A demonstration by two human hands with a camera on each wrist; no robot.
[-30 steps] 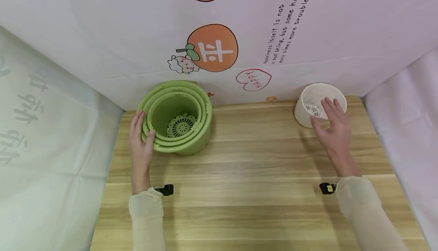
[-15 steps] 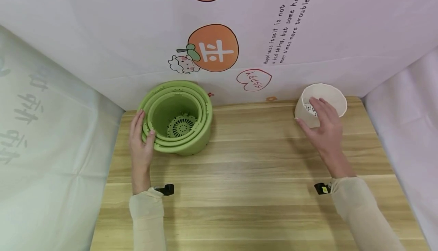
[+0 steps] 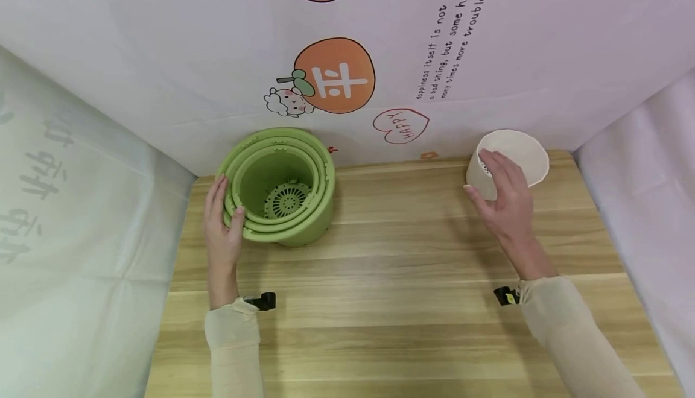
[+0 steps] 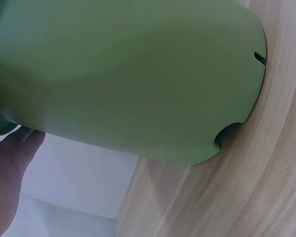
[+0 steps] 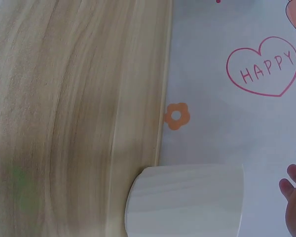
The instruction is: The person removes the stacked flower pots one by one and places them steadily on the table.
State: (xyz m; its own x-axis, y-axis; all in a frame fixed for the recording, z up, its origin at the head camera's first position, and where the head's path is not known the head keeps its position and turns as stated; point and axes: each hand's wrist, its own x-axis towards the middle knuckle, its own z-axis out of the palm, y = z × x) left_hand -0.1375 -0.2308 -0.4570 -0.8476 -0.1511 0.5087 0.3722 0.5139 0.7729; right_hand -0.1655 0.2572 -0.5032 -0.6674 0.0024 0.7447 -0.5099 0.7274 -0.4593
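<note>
A stack of nested green plastic plant pots (image 3: 306, 233) stands at the back left, with a slotted base showing inside the innermost one. My left hand (image 3: 221, 238) rests against its left rim, fingers fairly straight and thumb at the front of the rim. In the left wrist view, the smooth wall of the outer pot (image 4: 138, 79) has notches at its foot. At the back right stands a small white pot (image 3: 478, 175). My right hand (image 3: 505, 205) hovers at its front left with fingers extended, hiding most of its perforated bottom. Those fingertips (image 5: 287, 187) appear beyond the pot's mouth in the right wrist view.
Both pots stand on a wood-grain table (image 3: 380, 301), close to a white printed cloth (image 3: 217, 72) hanging along the back. White cloth also closes off the left and right sides. Black wrist cameras sit at both sleeves, one being the left camera (image 3: 266, 301).
My right hand has shifted left over the white pot, from above its opening to its front left side. The left hand and both pots keep their places.
</note>
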